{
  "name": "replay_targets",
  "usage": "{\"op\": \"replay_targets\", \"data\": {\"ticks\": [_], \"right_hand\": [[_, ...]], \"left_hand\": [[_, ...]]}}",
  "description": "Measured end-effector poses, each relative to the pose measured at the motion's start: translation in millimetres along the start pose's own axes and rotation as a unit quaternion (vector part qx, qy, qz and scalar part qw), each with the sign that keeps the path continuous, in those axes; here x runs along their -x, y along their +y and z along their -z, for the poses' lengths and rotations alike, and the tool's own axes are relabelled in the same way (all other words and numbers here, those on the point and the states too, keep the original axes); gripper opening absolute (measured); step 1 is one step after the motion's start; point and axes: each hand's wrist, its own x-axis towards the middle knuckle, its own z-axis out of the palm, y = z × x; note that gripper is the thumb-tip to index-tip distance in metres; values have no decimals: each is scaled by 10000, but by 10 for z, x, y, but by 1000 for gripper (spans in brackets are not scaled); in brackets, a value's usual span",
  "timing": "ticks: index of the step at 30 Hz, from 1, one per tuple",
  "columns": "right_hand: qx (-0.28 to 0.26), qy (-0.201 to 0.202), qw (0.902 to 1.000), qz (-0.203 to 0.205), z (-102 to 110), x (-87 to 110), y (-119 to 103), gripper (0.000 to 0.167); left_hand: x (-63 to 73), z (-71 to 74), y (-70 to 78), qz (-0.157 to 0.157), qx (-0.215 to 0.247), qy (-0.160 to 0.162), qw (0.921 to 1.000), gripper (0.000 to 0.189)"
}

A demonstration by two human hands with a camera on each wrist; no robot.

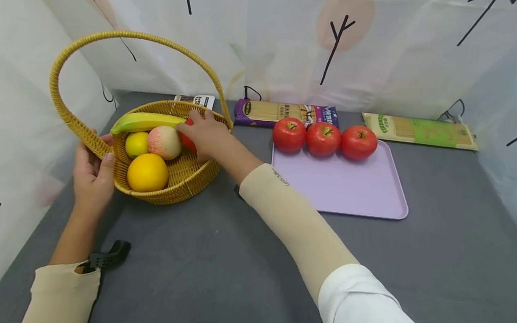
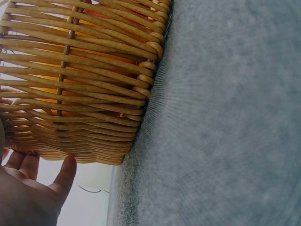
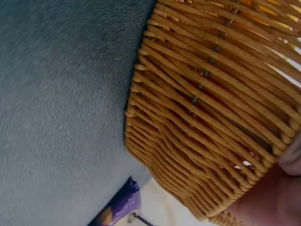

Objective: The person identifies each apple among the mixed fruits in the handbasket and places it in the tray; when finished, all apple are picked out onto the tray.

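A yellow wicker basket (image 1: pixel 189 189) with a tall arched handle stands on the left side of the table. Inside it lie a banana (image 1: pixel 144 122), a lemon (image 1: pixel 137 145), a peach (image 1: pixel 165 142), an orange (image 1: pixel 147 173) and a red apple (image 1: pixel 189 135). My left hand (image 1: pixel 93 175) holds the basket's left side at the foot of the handle, thumb in front. With its fingers over the apple, my right hand (image 1: pixel 211 135) reaches inside the right rim and grips it; the hand covers most of the fruit. Both wrist views show the woven basket wall close up.
Right of the basket, a lilac tray (image 1: pixel 342 187) bears three red apples (image 1: pixel 323 139) along its back edge. Behind it lie a purple noodle pack (image 1: pixel 271 113) and a green noodle pack (image 1: pixel 422 131). Another small pack (image 1: pixel 204 100) shows behind the basket. Printed cloth hangs around the table.
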Motion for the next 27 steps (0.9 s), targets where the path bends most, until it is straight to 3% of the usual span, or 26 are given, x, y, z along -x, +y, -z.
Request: {"op": "replay_targets", "data": {"ticks": [3,6,15,27], "right_hand": [[120,47,9998,-153,-14,-31,-6,87],[-86,164,9995,-266,-41,-62,20,87],[-1370,732,9873,-320,-111,-71,112,87],[-1773,1490,9721,373,-142,32,186,75]], "left_hand": [[-14,-5,11,15,45,10,10000,52],[-15,-10,22,68,60,-16,10000,52],[7,4,32,-24,-107,-30,9999,52],[7,13,37,-61,180,-87,9998,52]]}}
